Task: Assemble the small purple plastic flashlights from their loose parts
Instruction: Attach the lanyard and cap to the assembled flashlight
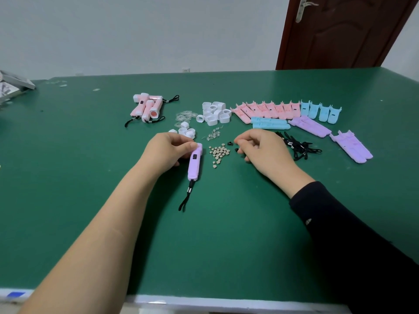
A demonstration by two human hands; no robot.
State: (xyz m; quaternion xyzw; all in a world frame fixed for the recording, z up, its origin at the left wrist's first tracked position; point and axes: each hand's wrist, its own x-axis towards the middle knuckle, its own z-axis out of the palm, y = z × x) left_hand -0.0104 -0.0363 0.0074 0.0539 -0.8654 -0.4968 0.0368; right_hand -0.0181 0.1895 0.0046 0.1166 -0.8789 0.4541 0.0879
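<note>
While the left hand (169, 149) grips the top of a purple flashlight (194, 163) lying mid-frame on the green tabletop (90, 177), the right hand (264, 149) pinches a small black part (236, 150) beside the button batteries (218, 154)

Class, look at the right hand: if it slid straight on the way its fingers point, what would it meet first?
The right hand points leftward, so probably the small black part just beyond its fingertips, then the button batteries; depth is uncertain.

A green table (90, 200) carries loose parts — pastel shells (288, 111), white caps (215, 113), button cells (218, 154).
</note>
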